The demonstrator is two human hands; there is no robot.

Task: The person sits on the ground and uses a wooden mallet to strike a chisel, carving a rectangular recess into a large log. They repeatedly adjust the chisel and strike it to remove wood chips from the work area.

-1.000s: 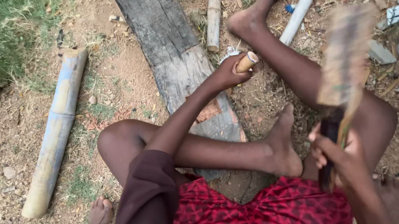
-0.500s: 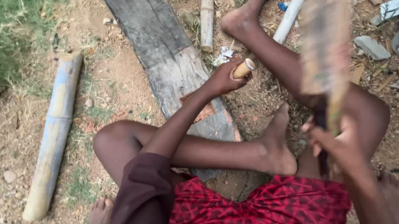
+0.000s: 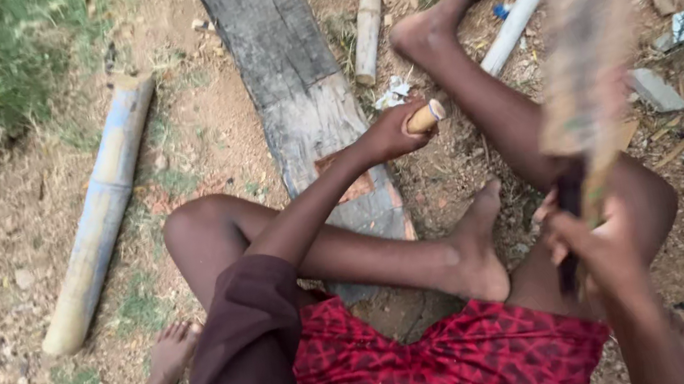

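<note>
My left hand (image 3: 392, 132) is closed around a short pale wooden stick (image 3: 426, 116), held upright beside the end of a weathered wooden plank (image 3: 288, 74) on the ground. My right hand (image 3: 588, 236) grips the dark handle of a broad flat blade (image 3: 585, 65), raised and blurred above my right knee. I sit on bare earth with my legs spread, the left foot (image 3: 472, 245) resting near the plank's end. Red patterned cloth covers my lap.
A long bamboo pole (image 3: 101, 214) lies at the left, a thinner one (image 3: 369, 7) and a white pipe (image 3: 526, 2) at the top. Stones and sandals lie at the right edge. Another person's bare foot (image 3: 170, 358) rests at lower left. Grass grows upper left.
The blade in my right hand has swung from lower right to a raised, more upright position. My left hand with the stick stays near the plank's end.
</note>
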